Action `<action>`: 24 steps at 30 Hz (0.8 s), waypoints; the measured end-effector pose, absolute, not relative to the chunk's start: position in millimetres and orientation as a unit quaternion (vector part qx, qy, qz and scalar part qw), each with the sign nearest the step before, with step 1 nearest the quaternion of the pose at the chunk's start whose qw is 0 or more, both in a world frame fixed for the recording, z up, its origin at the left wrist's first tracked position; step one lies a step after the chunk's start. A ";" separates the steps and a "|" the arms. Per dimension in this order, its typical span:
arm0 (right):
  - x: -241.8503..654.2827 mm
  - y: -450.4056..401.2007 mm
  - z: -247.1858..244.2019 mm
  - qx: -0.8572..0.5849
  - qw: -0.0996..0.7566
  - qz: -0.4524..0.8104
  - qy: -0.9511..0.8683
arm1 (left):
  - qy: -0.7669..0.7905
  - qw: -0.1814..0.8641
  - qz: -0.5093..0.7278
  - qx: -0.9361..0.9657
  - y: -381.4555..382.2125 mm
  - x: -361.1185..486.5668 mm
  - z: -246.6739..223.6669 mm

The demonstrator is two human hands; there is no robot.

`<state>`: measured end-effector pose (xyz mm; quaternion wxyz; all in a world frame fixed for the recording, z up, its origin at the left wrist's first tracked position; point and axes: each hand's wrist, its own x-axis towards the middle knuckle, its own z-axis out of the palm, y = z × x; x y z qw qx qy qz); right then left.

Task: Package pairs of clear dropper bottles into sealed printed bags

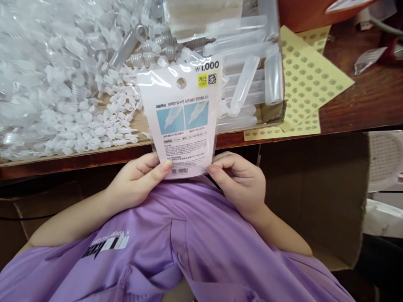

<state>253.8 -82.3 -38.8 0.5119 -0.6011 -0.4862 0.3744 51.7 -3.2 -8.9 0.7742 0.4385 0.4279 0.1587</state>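
Note:
A white printed packaging card in a clear plastic sleeve (185, 113) stands nearly upright in front of me, its back with text, a barcode and two blue pictures towards me. My left hand (138, 176) is closed on its lower left corner, thumb on the front. Its lower right corner is pinched in my right hand (241, 178). Just behind the card lie small white pointed caps (110, 123) in a heap. Clear tube bottles (245, 86) lie to the right of the card, inside a cardboard tray (272, 113).
Clear threaded plastic pieces (85, 46) are piled at the back left. Yellow sheets of round stickers (310, 71) rest on the dark wooden table (362, 100). A large open cardboard box (315, 184) stands below the table edge at right.

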 end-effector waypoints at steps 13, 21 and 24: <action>249.1 -82.7 -37.6 -0.641 0.494 0.450 -0.378 | 0.453 0.767 0.167 0.422 -13.2 39.8 -26.5; 249.3 -79.2 -37.5 -0.597 0.524 0.562 -0.230 | 0.449 0.794 0.174 0.371 -9.4 40.7 -22.0; 251.6 -80.9 -41.3 -0.548 0.519 0.613 -0.233 | 0.420 0.827 0.196 0.319 -9.0 40.2 -24.6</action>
